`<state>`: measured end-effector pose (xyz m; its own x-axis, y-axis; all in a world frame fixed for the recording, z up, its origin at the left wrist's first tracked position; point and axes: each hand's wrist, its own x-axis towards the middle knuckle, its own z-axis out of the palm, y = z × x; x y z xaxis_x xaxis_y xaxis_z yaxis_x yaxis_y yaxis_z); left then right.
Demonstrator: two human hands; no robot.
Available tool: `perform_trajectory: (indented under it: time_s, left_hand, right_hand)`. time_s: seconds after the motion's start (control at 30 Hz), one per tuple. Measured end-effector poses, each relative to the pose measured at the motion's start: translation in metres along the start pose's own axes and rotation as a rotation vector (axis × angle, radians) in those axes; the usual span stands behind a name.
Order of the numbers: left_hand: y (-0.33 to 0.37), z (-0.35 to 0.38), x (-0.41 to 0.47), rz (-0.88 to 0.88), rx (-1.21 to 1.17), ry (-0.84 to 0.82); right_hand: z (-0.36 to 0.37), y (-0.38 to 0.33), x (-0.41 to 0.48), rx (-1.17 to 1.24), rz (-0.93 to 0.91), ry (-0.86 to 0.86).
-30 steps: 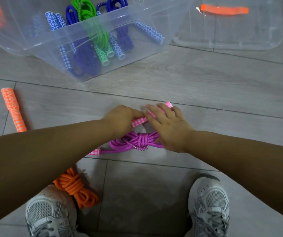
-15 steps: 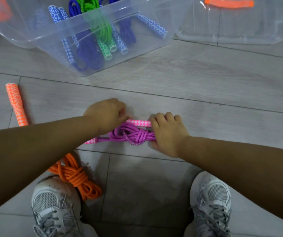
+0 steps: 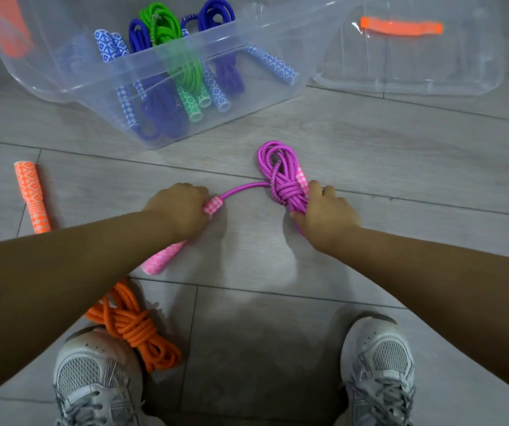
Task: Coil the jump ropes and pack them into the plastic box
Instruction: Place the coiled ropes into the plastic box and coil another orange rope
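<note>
While both hands are busy with the purple rope, the clear plastic box (image 3: 62,72) sits open on the floor just past them, holding two dark blue ropes (image 3: 160,112) and one bright green rope (image 3: 182,66), all bundled, with their diamond-patterned handles (image 3: 108,47) poking up or lying against the see-through wall. Its clear lid (image 3: 416,63) lies flat off to the right, with an orange clip (image 3: 400,27) on it. The purple jump rope (image 3: 280,179) is out of the box, on the grey wood-look floor (image 3: 370,149) right in front of it: braided cord wound into a chunky knot-like bundle standing on end. The right hand (image 3: 324,216) has its fingers curled round the bottom of that bundle, with one pink checkered handle (image 3: 302,182) tucked against it. A single strand arcs left to the other pink handle (image 3: 160,256), which the left hand (image 3: 179,207) grips in a closed fist, butt end sticking out below. An orange rope (image 3: 133,330) sits coiled by the left grey mesh sneaker (image 3: 93,379), touching its toe and partly hidden under the left forearm. Its orange handle (image 3: 30,195) lies further left, lower end hidden by the arm too. The right sneaker (image 3: 379,370) is well apart.
</note>
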<state>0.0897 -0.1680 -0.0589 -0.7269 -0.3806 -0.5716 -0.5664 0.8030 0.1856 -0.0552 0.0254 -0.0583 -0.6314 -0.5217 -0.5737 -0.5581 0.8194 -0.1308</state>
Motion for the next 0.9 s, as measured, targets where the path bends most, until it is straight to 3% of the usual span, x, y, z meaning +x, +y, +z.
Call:
perform_trajectory:
  time_s: [0.13, 0.3, 0.5, 0.6, 0.7, 0.83, 0.9]
  left_hand:
    - [0.015, 0.003, 0.017, -0.219, -0.234, 0.026]
    - [0.038, 0.0, 0.027, -0.452, -0.997, -0.049]
    - [0.056, 0.004, 0.028, -0.601, -1.222, -0.087]
    - [0.058, 0.003, 0.02, -0.564, -1.264, -0.105]
    - [0.054, 0.003, 0.012, -0.415, -1.144, -0.153]
    - [0.045, -0.002, 0.002, -0.042, -0.298, -0.206]
    - [0.04, -0.005, -0.004, 0.012, -0.078, -0.202]
  right_hand:
    - [0.0, -0.009, 0.0, -0.083, -0.055, 0.007]
    - [0.006, -0.021, -0.003, -0.118, -0.101, -0.015]
    - [0.014, -0.03, -0.005, -0.18, -0.123, 0.002]
    - [0.02, -0.032, -0.006, -0.192, -0.126, 0.013]
    - [0.021, -0.034, -0.007, -0.18, -0.159, 0.032]
    - [0.017, -0.025, -0.006, -0.219, -0.234, 0.001]
    - [0.012, -0.018, -0.006, -0.261, -0.267, -0.004]
